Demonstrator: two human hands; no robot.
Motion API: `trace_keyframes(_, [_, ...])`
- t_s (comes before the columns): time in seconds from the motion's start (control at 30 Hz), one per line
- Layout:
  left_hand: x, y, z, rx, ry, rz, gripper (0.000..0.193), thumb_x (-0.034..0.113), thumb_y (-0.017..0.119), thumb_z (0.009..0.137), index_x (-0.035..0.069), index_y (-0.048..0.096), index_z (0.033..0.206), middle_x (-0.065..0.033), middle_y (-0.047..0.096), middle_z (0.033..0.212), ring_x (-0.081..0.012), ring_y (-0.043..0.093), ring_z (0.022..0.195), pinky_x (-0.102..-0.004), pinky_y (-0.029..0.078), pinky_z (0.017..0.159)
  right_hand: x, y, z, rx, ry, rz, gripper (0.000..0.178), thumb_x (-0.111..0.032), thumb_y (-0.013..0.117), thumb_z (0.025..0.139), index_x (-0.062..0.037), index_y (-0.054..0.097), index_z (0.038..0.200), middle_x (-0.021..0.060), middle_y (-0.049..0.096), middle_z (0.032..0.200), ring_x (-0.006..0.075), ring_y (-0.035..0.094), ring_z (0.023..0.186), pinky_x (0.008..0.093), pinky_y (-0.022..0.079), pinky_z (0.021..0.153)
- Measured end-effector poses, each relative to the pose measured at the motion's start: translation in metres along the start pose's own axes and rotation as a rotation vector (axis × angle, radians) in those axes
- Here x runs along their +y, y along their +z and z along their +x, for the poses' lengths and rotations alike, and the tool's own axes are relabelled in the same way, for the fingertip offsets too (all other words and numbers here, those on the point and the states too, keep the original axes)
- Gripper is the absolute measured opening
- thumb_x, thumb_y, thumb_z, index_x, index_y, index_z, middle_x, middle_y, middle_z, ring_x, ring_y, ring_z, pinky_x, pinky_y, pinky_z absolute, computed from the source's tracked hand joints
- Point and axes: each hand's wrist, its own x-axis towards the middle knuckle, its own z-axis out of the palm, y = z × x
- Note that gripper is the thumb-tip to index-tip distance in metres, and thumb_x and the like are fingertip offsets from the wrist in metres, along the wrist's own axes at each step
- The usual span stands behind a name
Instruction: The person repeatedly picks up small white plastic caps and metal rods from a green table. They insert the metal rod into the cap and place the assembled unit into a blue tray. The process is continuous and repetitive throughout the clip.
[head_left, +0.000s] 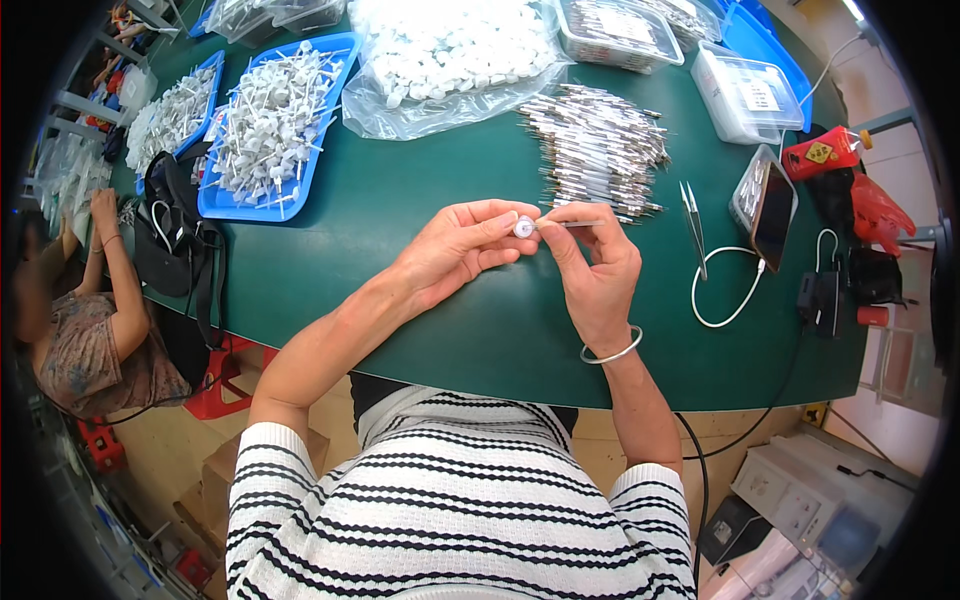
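My left hand (445,252) pinches a small round white plastic cap (524,228) between thumb and fingers, above the near part of the green table. Close beside it, my right hand (600,275) grips a thin metal rod (578,223) between thumb and fingertips. The rod's inner end reaches toward the cap, but fingers hide whether the two are joined. Beyond my hands lies a pile of similar thin metal rods (595,150). A clear plastic bag (400,122) full of white caps lies at the far middle.
To the left, a blue tray (240,212) holds many white caps on stems, near a black bag (165,255). Tweezers (694,225), a white cable (703,320) and a phone (774,215) lie right. A clear box (740,95) stands beyond. Another person (100,330) sits left.
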Motion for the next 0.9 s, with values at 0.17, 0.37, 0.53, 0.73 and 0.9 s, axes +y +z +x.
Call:
trace_keyframes(0.17, [-0.0004,-0.0006,0.0008,0.003,0.014,0.027,0.026,0.014,0.057,0.093,-0.002,0.06,0.114,-0.0085,0.066,0.094,-0.0129,0.065,0.085,-0.0195,0.056,0.074,-0.0004,-0.0012,0.0005,-0.008,-0.024,-0.053,0.009,-0.004,0.068,0.083,0.0001,0.062,0.089,0.0058,0.065,0.082,0.0142,0.063,0.073,0.0259,0.051,0.071])
trace_keyframes(0.37, [-0.0015,-0.0021,0.0012,0.014,0.022,0.031,0.027,0.014,0.058,0.093,-0.002,0.059,0.114,-0.0089,0.066,0.095,-0.0132,0.065,0.085,-0.0199,0.056,0.074,-0.0023,-0.0028,0.0024,-0.02,-0.013,-0.086,0.009,-0.002,0.068,0.082,0.0002,0.062,0.088,0.0066,0.065,0.081,0.0143,0.063,0.071,0.0258,0.052,0.069])
trace_keyframes(0.53, [-0.0015,-0.001,0.0013,0.009,0.011,0.008,0.027,0.014,0.057,0.093,-0.003,0.059,0.114,-0.0089,0.065,0.095,-0.0141,0.065,0.084,-0.0199,0.056,0.074,-0.003,-0.0028,0.0016,-0.016,0.052,-0.032,0.009,-0.002,0.067,0.083,0.0002,0.061,0.089,0.0073,0.065,0.081,0.0142,0.064,0.071,0.0256,0.052,0.068])
trace_keyframes(0.73, [-0.0018,-0.0022,0.0015,-0.012,0.004,-0.005,0.027,0.015,0.058,0.092,-0.003,0.06,0.113,-0.0103,0.066,0.096,-0.0153,0.065,0.087,-0.0216,0.055,0.076,-0.0036,-0.0035,0.002,-0.024,0.04,-0.049,0.009,-0.002,0.067,0.083,0.0005,0.061,0.089,0.0076,0.065,0.081,0.0147,0.065,0.071,0.0258,0.053,0.067])
trace_keyframes(0.9, [-0.0015,-0.0016,0.0011,-0.005,-0.001,0.002,0.028,0.015,0.058,0.093,-0.003,0.06,0.113,-0.0102,0.066,0.095,-0.0151,0.065,0.086,-0.0212,0.055,0.076,-0.0034,-0.0029,0.0021,-0.023,0.0,-0.083,0.01,-0.002,0.068,0.082,0.0006,0.061,0.089,0.0079,0.065,0.081,0.0156,0.065,0.071,0.0263,0.053,0.066])
